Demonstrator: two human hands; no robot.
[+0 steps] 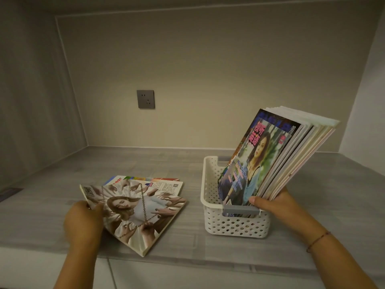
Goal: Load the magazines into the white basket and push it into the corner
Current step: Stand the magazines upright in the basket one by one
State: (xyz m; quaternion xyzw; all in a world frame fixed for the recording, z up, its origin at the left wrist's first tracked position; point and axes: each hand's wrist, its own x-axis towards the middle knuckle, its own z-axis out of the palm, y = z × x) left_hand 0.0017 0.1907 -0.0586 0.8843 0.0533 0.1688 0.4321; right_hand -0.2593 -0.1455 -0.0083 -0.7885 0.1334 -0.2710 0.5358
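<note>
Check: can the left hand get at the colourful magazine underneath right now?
Probably not yet. The left hand grips the top magazine, which lies over most of the colourful magazine; only its far edge shows. Lifting the top one should free it.

The left hand (83,221) reaches in from the lower left, thumb on top of a magazine (137,213) at its near corner, fingers apparently curled beneath. The right hand (277,203) comes from the lower right, forearm angled inward, thumb pinching the front of a stack of magazines (270,159), fingers hidden behind.
</note>
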